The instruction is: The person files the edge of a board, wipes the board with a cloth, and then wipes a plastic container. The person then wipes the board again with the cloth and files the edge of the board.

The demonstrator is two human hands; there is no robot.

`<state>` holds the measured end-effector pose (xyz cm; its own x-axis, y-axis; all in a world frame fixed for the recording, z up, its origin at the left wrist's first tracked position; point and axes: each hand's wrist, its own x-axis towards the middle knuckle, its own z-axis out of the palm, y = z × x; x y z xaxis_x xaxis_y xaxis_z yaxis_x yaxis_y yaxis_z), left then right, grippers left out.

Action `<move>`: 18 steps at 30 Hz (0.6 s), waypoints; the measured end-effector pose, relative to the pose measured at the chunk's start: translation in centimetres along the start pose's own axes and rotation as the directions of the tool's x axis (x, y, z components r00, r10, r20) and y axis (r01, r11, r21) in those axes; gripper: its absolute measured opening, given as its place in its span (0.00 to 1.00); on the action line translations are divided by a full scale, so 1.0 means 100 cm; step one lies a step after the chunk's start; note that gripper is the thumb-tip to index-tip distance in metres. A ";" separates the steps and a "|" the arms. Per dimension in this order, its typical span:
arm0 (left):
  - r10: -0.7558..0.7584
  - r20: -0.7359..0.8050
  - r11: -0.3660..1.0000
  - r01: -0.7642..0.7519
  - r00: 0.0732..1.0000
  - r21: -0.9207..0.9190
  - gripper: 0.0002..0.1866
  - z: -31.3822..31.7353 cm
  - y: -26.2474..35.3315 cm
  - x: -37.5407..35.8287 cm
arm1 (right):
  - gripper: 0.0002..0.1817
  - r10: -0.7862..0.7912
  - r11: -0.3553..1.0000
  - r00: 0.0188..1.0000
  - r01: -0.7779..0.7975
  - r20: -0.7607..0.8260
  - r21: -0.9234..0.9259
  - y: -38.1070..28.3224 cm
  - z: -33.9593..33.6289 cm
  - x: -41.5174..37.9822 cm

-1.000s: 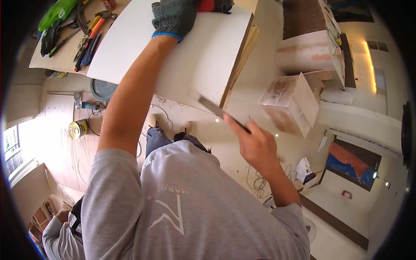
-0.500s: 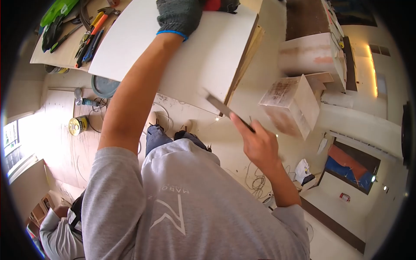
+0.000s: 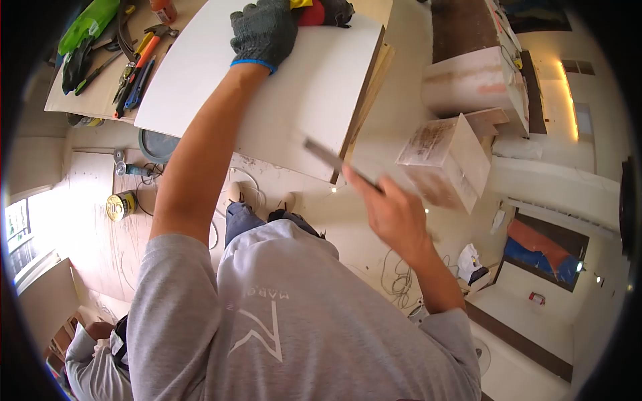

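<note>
Head view: right hand, bare, fingers wrapped round one end of a flat dark tool. Tool angles up-left from the hand, far end blurred, over the near right corner of the white panel; can't tell if it touches. Left hand, in a dark glove with blue cuff, rests on the panel higher up, palm down; can't tell if its fingers are clenched or loose. Red-and-black item just right of the glove, cut by top edge. Left of panel, wooden surface carries an orange-handled hammer and green bag. Pale box stands off to the right. Yellow can lower left.
</note>
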<state>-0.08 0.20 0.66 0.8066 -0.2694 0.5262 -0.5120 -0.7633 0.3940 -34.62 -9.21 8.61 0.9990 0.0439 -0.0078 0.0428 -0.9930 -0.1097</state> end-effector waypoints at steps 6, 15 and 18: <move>-0.040 0.066 0.999 0.039 0.997 0.007 0.13 -0.006 0.002 -0.001 | 0.35 0.016 1.000 1.000 -0.016 -0.021 -0.006 0.000 0.007 -0.013; -0.032 0.045 0.998 0.029 0.998 0.060 0.14 -0.002 0.000 -0.001 | 0.37 0.008 1.000 1.000 -0.008 0.002 0.018 -0.003 0.004 -0.041; -0.027 0.035 0.999 0.025 0.999 0.039 0.13 -0.004 0.003 -0.001 | 0.37 -0.026 0.999 0.999 0.026 -0.033 -0.018 -0.002 0.008 -0.003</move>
<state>-0.43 0.25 1.03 0.8298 -0.2695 0.4887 -0.4795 -0.7923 0.3772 -34.89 -8.97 7.85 0.9974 0.0666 0.0276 0.0688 -0.9934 -0.0916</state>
